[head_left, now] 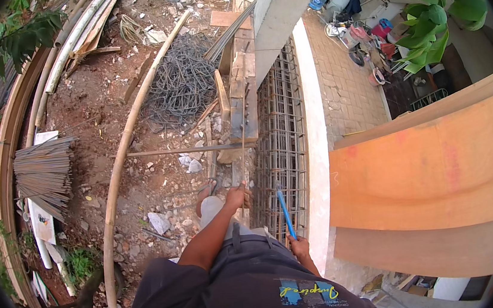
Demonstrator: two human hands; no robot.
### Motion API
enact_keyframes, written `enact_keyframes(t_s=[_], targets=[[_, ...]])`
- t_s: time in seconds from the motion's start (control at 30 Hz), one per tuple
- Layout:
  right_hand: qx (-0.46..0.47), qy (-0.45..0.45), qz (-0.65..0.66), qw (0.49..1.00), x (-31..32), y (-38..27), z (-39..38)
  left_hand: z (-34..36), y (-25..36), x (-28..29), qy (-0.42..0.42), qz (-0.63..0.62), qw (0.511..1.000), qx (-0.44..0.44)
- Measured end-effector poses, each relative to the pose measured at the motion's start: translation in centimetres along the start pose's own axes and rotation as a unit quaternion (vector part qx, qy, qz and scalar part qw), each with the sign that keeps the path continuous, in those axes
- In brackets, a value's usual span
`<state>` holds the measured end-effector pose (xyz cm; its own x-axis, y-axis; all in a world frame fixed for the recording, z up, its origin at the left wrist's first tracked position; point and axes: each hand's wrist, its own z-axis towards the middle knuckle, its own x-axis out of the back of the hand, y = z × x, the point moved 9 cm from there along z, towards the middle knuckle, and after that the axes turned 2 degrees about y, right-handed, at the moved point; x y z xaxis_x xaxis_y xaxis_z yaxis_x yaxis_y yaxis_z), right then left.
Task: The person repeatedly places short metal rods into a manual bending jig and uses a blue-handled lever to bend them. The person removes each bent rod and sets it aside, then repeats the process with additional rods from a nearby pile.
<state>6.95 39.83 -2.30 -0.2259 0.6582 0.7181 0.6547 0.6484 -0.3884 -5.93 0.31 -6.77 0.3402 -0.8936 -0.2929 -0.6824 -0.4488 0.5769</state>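
My left hand [238,196] is closed on a thin steel rod [245,160], which runs forward over a stacked timber block [234,125]. My right hand [299,247], low at my right side, grips a long blue tool [286,213], its upper end over a long rebar cage [278,108] lying along a white-edged wall [319,200]. A bare foot or sandalled foot [205,191] shows beside my left hand, on the rubble-strewn soil.
A bamboo pole [116,198] crosses the ground at left, near bundled short rods [41,169]. Tangled wire [182,82] lies ahead beside a concrete column [277,15]. Orange plywood sheets [422,171] fill the right, below cluttered buckets and goods [366,39] on paving.
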Motion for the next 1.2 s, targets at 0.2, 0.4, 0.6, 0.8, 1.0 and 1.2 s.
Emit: enact_keyframes(t_s=[0.2, 0.4, 0.6, 0.8, 1.0, 1.2], targets=[[0.050, -0.001, -0.033, 0.998, -0.8, -0.5, -0.7, -1.0, 1.2, 0.7, -0.011, 0.013, 1.000, 0.011], [0.016, -0.032, 0.086, 0.996, 2.0, -5.4, -4.5, 0.1, -0.1, 0.6, -0.036, 0.013, 0.999, 0.005], [0.090, -0.067, 0.288, 0.951, 2.3, -7.7, -3.4, -1.2, 0.1, -0.7, -0.079, 0.006, 0.997, 0.024], [0.172, -0.012, 0.180, 0.968, 4.4, -15.5, -0.5, -2.1, 1.2, -0.7, -0.084, 0.018, 0.996, 0.034], [0.132, -0.126, 0.262, 0.948, 4.3, -22.1, -0.7, -1.0, 0.7, -0.4, -0.107, -0.011, 0.993, 0.041], [0.153, -0.003, -0.106, 0.983, 7.0, -28.1, 5.5, -1.0, -0.2, 0.1, -0.103, -0.025, 0.992, 0.069]])
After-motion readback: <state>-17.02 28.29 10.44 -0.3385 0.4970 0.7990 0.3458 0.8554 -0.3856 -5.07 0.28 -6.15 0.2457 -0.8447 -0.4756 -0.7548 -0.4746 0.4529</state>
